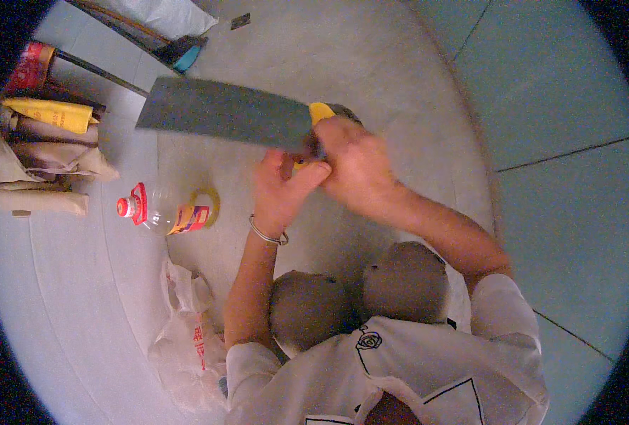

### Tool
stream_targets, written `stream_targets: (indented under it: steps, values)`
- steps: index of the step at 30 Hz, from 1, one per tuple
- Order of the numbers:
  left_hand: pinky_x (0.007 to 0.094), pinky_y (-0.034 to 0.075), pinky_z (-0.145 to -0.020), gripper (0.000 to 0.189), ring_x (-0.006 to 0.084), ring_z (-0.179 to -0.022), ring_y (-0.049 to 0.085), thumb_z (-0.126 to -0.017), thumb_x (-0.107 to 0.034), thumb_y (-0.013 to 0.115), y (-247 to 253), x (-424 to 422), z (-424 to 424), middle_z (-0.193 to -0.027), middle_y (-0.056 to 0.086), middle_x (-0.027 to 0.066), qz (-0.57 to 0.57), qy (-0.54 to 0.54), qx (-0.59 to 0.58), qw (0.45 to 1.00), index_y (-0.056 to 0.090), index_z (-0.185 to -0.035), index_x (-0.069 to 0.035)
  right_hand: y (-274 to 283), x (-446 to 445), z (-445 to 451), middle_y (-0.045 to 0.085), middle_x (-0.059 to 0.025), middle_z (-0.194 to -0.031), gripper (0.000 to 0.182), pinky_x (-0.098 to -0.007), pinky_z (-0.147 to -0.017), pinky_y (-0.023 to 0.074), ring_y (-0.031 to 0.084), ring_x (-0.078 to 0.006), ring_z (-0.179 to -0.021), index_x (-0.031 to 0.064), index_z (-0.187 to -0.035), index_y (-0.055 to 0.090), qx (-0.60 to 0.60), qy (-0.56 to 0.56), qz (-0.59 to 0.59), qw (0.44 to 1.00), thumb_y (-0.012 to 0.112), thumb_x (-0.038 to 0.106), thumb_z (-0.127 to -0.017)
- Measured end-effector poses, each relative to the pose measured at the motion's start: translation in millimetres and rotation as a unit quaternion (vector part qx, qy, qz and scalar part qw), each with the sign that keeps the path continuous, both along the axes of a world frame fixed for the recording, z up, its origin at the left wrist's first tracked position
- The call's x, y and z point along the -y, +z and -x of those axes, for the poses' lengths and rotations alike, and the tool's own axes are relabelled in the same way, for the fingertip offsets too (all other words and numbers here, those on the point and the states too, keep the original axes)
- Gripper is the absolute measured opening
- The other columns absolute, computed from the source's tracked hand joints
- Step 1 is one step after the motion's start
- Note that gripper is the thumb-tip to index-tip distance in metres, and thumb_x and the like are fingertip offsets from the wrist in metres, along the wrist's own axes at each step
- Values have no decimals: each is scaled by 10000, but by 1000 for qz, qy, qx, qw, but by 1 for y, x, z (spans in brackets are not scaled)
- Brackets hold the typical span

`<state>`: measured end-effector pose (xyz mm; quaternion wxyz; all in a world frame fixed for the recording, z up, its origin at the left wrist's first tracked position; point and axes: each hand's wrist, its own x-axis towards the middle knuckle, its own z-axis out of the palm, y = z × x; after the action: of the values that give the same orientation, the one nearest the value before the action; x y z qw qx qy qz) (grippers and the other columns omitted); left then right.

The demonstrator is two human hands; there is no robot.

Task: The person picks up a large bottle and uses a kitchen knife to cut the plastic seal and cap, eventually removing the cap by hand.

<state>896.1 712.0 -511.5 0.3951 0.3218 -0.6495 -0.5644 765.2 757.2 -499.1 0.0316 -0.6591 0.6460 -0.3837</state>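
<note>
A broad flat tool with a grey blade (224, 111) and a yellow-and-black handle (322, 112), probably a handsaw, is held out over the floor, its blade pointing left. My right hand (354, 159) is closed around the handle end. At the lower edge of the blade, close to the handle, is my left hand (288, 183), with fingers curled and thumb towards my right hand. A small yellow part shows between its thumb and fingers; blur hides whether it grips this. A metal bracelet (267, 234) circles the left wrist.
Left of my arms, a clear plastic bottle (160, 212) with a red cap and handle lies beside a yellowish ring (214, 207). Nearer me is a white plastic bag (187, 340). Folded cloth (59, 159), a yellow packet (54, 114) and a dustpan-like object (187, 56) are farther left.
</note>
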Motion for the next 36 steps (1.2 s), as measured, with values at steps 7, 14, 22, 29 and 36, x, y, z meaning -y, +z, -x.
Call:
stream_targets:
  steps: [7, 14, 22, 29, 36]
  values:
    - [262, 469, -610, 249, 146, -679, 583, -826, -215, 556, -4, 10, -3, -813, 627, 80, -142, 150, -148, 967, 558, -917, 17, -8, 1, -22, 569, -159, -863, 279, -395, -769, 437, 543, -345, -853, -8, -933, 537, 121, 160, 80, 976, 614, 58, -673]
    - [276, 462, -699, 178, 163, -752, 610, -795, -104, 561, -20, 37, -12, -835, 646, 108, -114, 127, -121, 978, 589, -904, 34, -58, 1, 25, 572, -58, -707, 281, -254, -573, 446, 522, -120, -628, -12, -874, 568, 383, -16, -202, 901, 650, 235, -767]
    - [272, 476, -622, 180, 169, -651, 617, -788, -112, 574, 0, 60, -4, -787, 650, 106, -79, 73, 15, 994, 610, -854, 52, -64, 11, 11, 557, -32, -661, 317, -255, -514, 414, 507, -112, -611, -10, -798, 567, 254, -124, -140, 949, 663, 289, -749]
    - [304, 467, -545, 230, 212, -593, 611, -767, -210, 605, 1, 68, 13, -734, 635, 136, 43, 62, 175, 982, 612, -814, 15, -62, 21, 4, 471, 0, -527, 260, -252, -429, 366, 454, -107, -475, -1, -731, 578, 328, -89, -108, 934, 639, 247, -773]
    - [350, 466, -567, 306, 304, -626, 594, -677, -277, 673, 15, 60, 35, -708, 604, 178, 148, 58, 268, 950, 610, -765, 9, -53, 21, 1, 455, 10, -508, 197, -228, -353, 315, 400, -75, -401, 39, -682, 578, 547, -75, -231, 801, 619, 201, -786]
